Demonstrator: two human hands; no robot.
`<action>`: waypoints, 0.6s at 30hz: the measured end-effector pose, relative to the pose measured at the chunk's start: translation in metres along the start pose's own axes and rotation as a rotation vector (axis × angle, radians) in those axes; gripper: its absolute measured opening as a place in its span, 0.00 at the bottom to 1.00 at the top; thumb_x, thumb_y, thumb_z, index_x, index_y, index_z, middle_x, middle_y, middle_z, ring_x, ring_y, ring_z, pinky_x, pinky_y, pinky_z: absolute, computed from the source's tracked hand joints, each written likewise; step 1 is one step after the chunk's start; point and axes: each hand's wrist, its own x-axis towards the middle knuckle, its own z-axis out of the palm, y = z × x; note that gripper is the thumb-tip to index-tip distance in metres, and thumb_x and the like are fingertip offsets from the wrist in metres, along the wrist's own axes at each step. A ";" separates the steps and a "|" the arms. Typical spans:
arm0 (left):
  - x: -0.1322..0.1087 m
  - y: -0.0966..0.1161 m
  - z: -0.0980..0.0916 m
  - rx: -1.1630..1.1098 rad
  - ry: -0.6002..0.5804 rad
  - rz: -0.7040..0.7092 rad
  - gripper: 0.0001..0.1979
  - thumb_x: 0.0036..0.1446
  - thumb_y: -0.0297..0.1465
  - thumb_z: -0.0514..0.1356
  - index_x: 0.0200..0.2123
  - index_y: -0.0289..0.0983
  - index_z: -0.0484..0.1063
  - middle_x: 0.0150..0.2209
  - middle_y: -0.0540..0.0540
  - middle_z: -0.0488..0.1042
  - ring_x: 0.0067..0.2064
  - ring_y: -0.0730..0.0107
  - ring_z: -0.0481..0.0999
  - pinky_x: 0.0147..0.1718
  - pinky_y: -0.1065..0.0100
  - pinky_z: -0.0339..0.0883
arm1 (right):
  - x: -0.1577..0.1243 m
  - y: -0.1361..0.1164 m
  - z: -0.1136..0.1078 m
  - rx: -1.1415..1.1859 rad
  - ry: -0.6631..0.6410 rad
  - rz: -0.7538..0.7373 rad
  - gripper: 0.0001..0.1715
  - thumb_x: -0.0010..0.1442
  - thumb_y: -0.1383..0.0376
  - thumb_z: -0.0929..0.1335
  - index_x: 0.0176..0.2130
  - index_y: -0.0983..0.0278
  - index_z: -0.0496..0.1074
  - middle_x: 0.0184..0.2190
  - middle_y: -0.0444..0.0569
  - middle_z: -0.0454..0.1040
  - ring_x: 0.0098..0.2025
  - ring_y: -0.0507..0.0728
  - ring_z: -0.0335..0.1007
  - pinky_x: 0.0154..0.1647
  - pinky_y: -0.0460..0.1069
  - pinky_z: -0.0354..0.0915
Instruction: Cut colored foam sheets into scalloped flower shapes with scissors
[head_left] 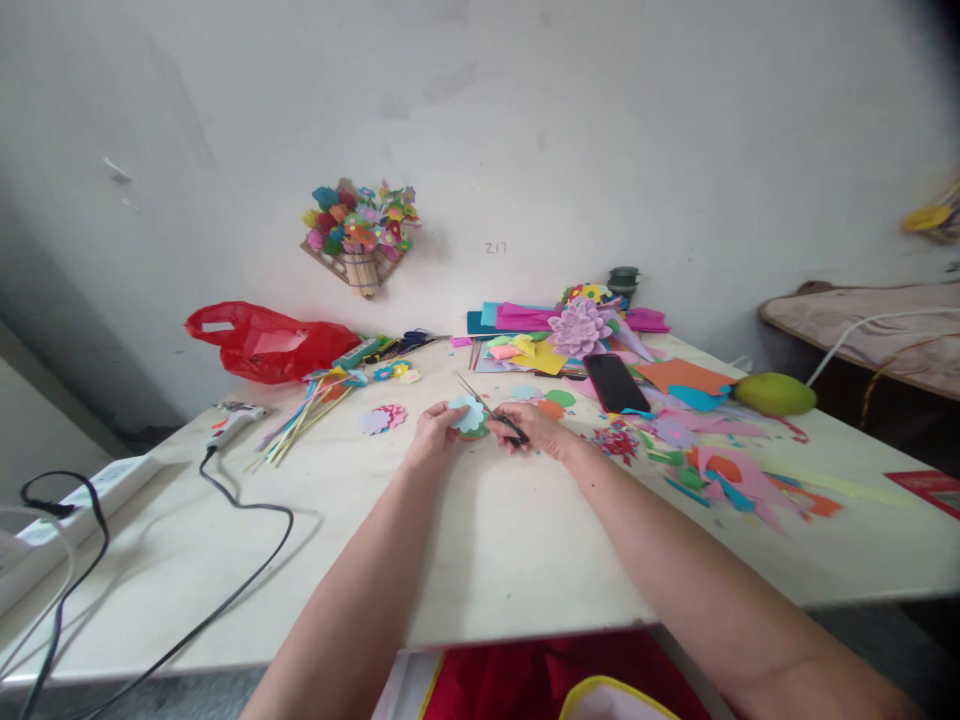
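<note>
Between the fingers of my left hand (pixel 436 432) is a pale blue paper flower (pixel 469 412) with scalloped edges. A green piece (pixel 475 434) shows just under it; whether it is held too I cannot tell. My right hand (pixel 534 428) grips a pair of scissors (pixel 513 430) by the dark handles, and the blades point up and left beside the flower. Left of my hands lie cut flower shapes (pixel 384 419) in lilac and pink. Just beyond my right hand are a green disc (pixel 560 398) and an orange piece (pixel 551 410).
At left are a hot glue gun (pixel 234 424) with a trailing cord, a power strip (pixel 112 490), thin paper strips (pixel 304 415) and a red plastic bag (pixel 270 345). At right lie a phone (pixel 616 383), colored scraps (pixel 731 480) and a green mango-like fruit (pixel 775 393). Stacked sheets (pixel 517 317) stand behind.
</note>
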 end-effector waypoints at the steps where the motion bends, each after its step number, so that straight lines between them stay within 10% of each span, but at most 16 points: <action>1: 0.000 0.000 0.000 -0.008 0.000 -0.003 0.13 0.29 0.28 0.72 0.19 0.31 0.71 0.20 0.47 0.73 0.22 0.77 0.69 0.22 0.74 0.63 | 0.000 0.000 0.000 -0.013 0.001 0.005 0.16 0.52 0.55 0.68 0.31 0.66 0.68 0.21 0.41 0.70 0.17 0.46 0.63 0.13 0.41 0.50; 18: 0.002 -0.001 -0.002 -0.013 -0.027 -0.021 0.10 0.33 0.26 0.70 0.22 0.31 0.73 0.23 0.45 0.75 0.26 0.72 0.72 0.27 0.71 0.66 | -0.001 -0.008 0.003 0.079 0.020 -0.009 0.16 0.43 0.56 0.70 0.27 0.65 0.67 0.16 0.38 0.63 0.16 0.47 0.59 0.14 0.43 0.55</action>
